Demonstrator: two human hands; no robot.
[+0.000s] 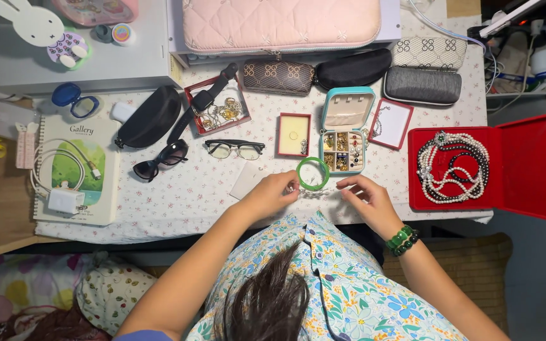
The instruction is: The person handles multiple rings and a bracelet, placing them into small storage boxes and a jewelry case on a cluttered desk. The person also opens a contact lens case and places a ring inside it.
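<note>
A floral tablecloth [210, 189] carries sorted accessories: an open red case [424, 196] displaying pearl necklaces [453, 167], a teal jewellery box [344, 136], a green bangle [313, 173]. Left hand [273, 192] and right hand [364, 196] pinch a thin silver chain [316, 191] taut between them at the near edge.

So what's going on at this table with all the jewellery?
A person is working a thin silvery chain between the left hand and right hand, at the near edge of the table. A green bangle lies just beyond, beside an open jewellery box. Pearl necklaces lie in a red case to the right.
</note>
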